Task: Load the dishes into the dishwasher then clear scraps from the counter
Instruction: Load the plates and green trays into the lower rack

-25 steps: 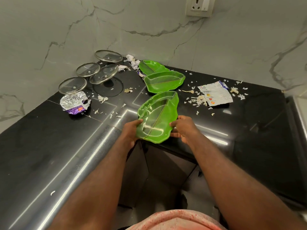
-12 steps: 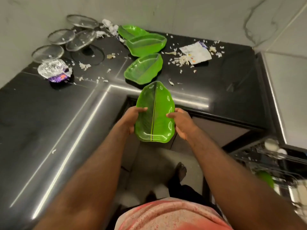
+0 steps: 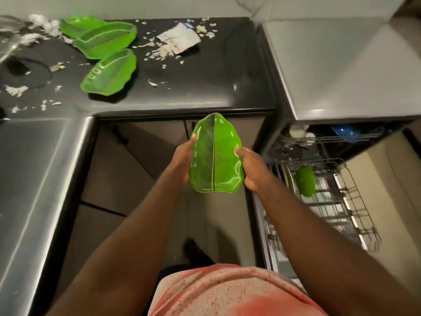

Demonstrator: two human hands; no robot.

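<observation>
Glossy green plastic plate (image 3: 215, 156), leaf-shaped with a ribbed centre vein, is up in the air at 6 o'clock of the shiny black counter (image 3: 216, 71). Left hand (image 3: 182, 160) grips its 9 o'clock rim and right hand (image 3: 252, 169) its 3 o'clock rim. Wire dishwasher rack (image 3: 337, 208) is off at 3 o'clock.

Leaf plate (image 3: 216, 156) glossy green plastic; counter (image 3: 216, 83) polished black stone; rack (image 3: 341, 201) wire metal.

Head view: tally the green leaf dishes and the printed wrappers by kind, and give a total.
Green leaf dishes: 5: held dish; back dish, middle dish and front dish on the counter; racked dish.
Printed wrappers: 1.
Total: 6.
</observation>
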